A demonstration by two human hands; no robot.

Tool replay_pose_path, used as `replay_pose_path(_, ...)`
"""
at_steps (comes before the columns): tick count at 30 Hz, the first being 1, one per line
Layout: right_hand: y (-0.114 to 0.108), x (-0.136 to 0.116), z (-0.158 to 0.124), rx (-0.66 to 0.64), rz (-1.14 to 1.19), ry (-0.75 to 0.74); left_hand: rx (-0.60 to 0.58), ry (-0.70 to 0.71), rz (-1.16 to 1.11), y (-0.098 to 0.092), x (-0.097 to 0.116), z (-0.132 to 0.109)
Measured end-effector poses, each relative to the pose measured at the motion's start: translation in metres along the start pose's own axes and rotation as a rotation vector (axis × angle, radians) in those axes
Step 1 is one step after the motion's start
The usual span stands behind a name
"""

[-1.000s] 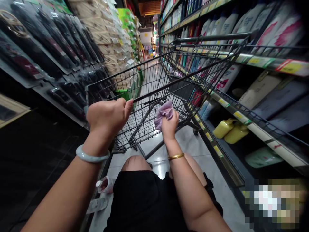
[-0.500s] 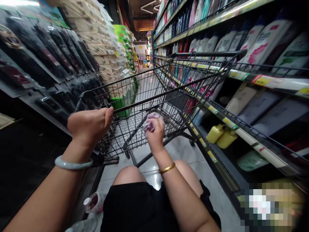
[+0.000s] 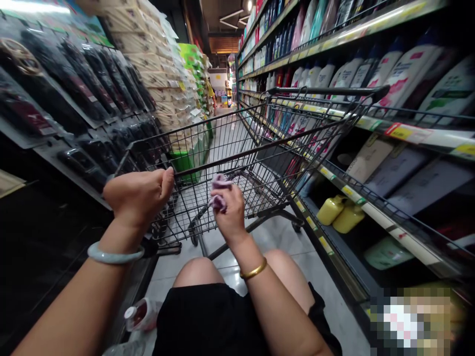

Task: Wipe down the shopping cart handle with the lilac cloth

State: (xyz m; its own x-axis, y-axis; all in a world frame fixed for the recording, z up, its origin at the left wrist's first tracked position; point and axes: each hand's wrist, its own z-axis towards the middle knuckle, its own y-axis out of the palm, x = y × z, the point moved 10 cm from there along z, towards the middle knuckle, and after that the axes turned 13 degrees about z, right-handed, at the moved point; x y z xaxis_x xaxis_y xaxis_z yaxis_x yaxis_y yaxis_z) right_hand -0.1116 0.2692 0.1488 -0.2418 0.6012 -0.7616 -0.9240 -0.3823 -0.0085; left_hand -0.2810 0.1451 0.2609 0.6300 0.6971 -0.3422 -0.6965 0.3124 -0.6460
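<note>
Shop aisle (image 3: 321,296) had a black wire-mesh shopping cart (image 3: 252,150) in the way, white plastic bottles (image 3: 413,74) shelved right. Left grip (image 3: 139,192) was closed on cart's rail (image 3: 208,164); right grip (image 3: 230,211) clenched a crumpled purple cloth (image 3: 221,181) before it. Red-and-yellow price label (image 3: 406,132) wasn't legible.

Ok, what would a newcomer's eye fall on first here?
The black wire-mesh shopping cart, held by the left grip, dominates the middle. Next comes the crumpled purple cloth in the right grip, by the cart. Two rounded yellow bottles sit low on the right.
</note>
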Motion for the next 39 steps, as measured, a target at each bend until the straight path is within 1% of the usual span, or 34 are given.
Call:
replay_pose_path(1, 0.006, 0.0, -0.002, -0.017, 0.024, 0.006, 0.002, 0.002, 0.001, 0.0, 0.0, 0.0)
replay_pose_path(2, 0.005, 0.005, -0.001, 0.005, 0.043, 0.038, 0.004, 0.008, 0.002, 0.0, 0.001, -0.001)
replay_pose_path(3, -0.001, 0.013, 0.0, 0.059, 0.055, 0.09, 0.007, 0.01, 0.002, -0.001, 0.001, -0.001)
replay_pose_path(4, -0.013, 0.023, 0.003, 0.13, 0.056, 0.143, 0.012, 0.012, 0.003, -0.002, 0.002, -0.001)
replay_pose_path(6, -0.04, 0.034, 0.009, 0.282, 0.049, 0.189, 0.025, 0.008, 0.003, -0.003, 0.004, -0.001)
replay_pose_path(7, -0.054, 0.032, 0.012, 0.358, 0.054, 0.172, 0.032, 0.005, -0.002, -0.004, 0.005, -0.001)
replay_pose_path(8, -0.065, 0.023, 0.014, 0.43, 0.063, 0.128, 0.038, 0.007, -0.011, -0.004, 0.006, -0.001)
replay_pose_path(9, -0.072, 0.009, 0.017, 0.485, 0.076, 0.056, 0.042, 0.013, -0.025, -0.003, 0.007, 0.0)
replay_pose_path(10, -0.072, -0.011, 0.021, 0.499, 0.086, -0.037, 0.046, 0.022, -0.043, -0.003, 0.008, 0.0)
replay_pose_path(11, -0.065, -0.034, 0.027, 0.464, 0.088, -0.139, 0.051, 0.029, -0.06, -0.003, 0.009, 0.0)
replay_pose_path(12, -0.051, -0.058, 0.034, 0.389, 0.076, -0.239, 0.058, 0.035, -0.076, -0.003, 0.009, 0.0)
replay_pose_path(14, -0.011, -0.1, 0.053, 0.164, 0.016, -0.403, 0.081, 0.044, -0.107, -0.005, 0.009, 0.0)
replay_pose_path(15, 0.01, -0.116, 0.063, 0.053, -0.026, -0.461, 0.093, 0.045, -0.121, -0.006, 0.008, -0.001)
replay_pose_path(17, 0.043, -0.135, 0.086, -0.13, -0.109, -0.517, 0.111, 0.044, -0.142, -0.008, 0.007, -0.001)
replay_pose_path(18, 0.054, -0.141, 0.098, -0.2, -0.136, -0.525, 0.114, 0.044, -0.152, -0.009, 0.007, -0.002)
replay_pose_path(20, 0.066, -0.15, 0.117, -0.295, -0.172, -0.518, 0.115, 0.043, -0.17, -0.01, 0.006, -0.002)
replay_pose_path(22, 0.073, -0.156, 0.13, -0.389, -0.238, -0.459, 0.114, 0.046, -0.189, -0.01, 0.005, -0.002)
replay_pose_path(23, 0.079, -0.153, 0.132, -0.48, -0.303, -0.38, 0.113, 0.05, -0.198, -0.009, 0.005, -0.002)
replay_pose_path(25, 0.095, -0.133, 0.127, -0.741, -0.483, -0.13, 0.112, 0.055, -0.215, -0.008, 0.004, -0.002)
replay_pose_path(26, 0.098, -0.122, 0.121, -0.855, -0.561, -0.001, 0.111, 0.059, -0.223, -0.008, 0.004, -0.002)
replay_pose_path(27, 0.1, -0.114, 0.117, -0.931, -0.604, 0.1, 0.109, 0.064, -0.233, -0.007, 0.003, -0.003)
replay_pose_path(28, 0.102, -0.111, 0.117, -0.962, -0.611, 0.158, 0.108, 0.068, -0.241, -0.007, 0.003, -0.003)
replay_pose_path(29, 0.104, -0.111, 0.122, -0.95, -0.59, 0.177, 0.107, 0.072, -0.249, -0.006, 0.003, -0.003)
replay_pose_path(31, 0.109, -0.111, 0.136, -0.872, -0.538, 0.171, 0.106, 0.077, -0.261, -0.007, 0.002, -0.003)
replay_pose_path(33, 0.114, -0.102, 0.148, -0.817, -0.566, 0.175, 0.108, 0.079, -0.269, -0.007, 0.002, -0.003)
replay_pose_path(35, 0.12, -0.09, 0.152, -0.805, -0.622, 0.157, 0.109, 0.075, -0.273, -0.008, 0.001, -0.004)
replay_pose_path(37, 0.125, -0.082, 0.148, -0.821, -0.634, 0.11, 0.108, 0.07, -0.276, -0.009, 0.001, -0.005)
replay_pose_path(39, 0.122, -0.082, 0.144, -0.773, -0.614, 0.044, 0.106, 0.066, -0.281, -0.009, 0.001, -0.005)
